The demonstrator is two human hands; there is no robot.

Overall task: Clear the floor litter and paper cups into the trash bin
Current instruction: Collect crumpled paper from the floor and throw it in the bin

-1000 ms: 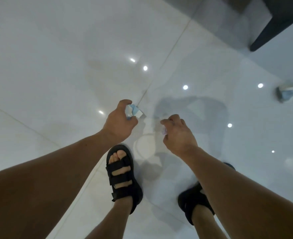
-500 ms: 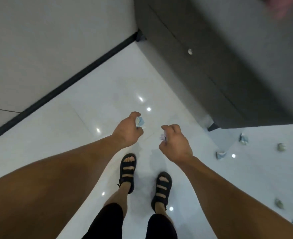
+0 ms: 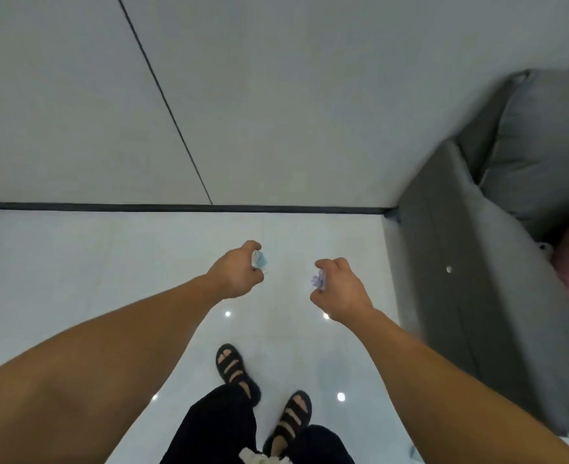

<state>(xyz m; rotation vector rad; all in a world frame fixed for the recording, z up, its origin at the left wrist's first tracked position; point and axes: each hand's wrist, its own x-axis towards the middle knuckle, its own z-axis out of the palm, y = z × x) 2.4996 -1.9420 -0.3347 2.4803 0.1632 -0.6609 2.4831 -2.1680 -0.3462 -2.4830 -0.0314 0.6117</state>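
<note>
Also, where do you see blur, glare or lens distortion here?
Head view: motion blur smears the grey sofa at right; white light spots glare on the glossy floor; the wide lens swells the forearms; the left hand with its blue scrap and right hand with its pale scrap look fairly sharp.

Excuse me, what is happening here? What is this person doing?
A person stands in sandals on the white floor, facing a wall, with a grey sofa to the right. The left hand holds a crumpled blue and white paper scrap; the right hand holds a crumpled pale purple scrap. Both pieces are off the floor and not yet thrown away. No trash bin is in view.
</note>
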